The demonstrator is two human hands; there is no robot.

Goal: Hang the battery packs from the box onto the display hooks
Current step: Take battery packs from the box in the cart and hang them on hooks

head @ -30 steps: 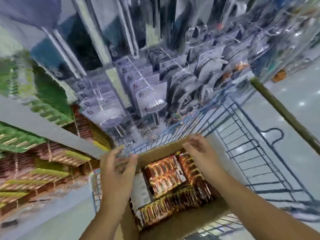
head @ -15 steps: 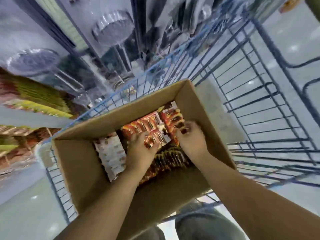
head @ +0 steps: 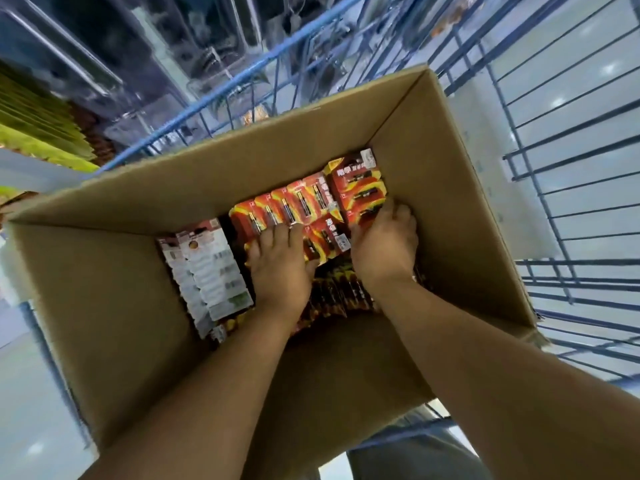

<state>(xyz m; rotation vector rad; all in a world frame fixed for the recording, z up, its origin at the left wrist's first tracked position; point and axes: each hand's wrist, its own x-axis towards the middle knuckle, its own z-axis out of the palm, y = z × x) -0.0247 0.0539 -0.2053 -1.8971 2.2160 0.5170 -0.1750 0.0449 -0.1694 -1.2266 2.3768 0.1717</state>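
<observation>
A brown cardboard box (head: 311, 161) is seen from above, set inside a blue wire cart (head: 561, 188), and both hands are reached down into it. The red and yellow battery packs (head: 301, 206) are laid in overlapping rows on the bottom of the box, toward its far right corner. The left hand (head: 280, 268) is rested on top of these packs near the middle of the box, its fingers held close together and lightly bent over the pack edges. The right hand (head: 384, 244) is placed at the packs nearest the right wall of the box, fingers curled around the edge of one stack. A stack of white-backed packs (head: 207, 271) is stood against the left side of the box floor.
</observation>
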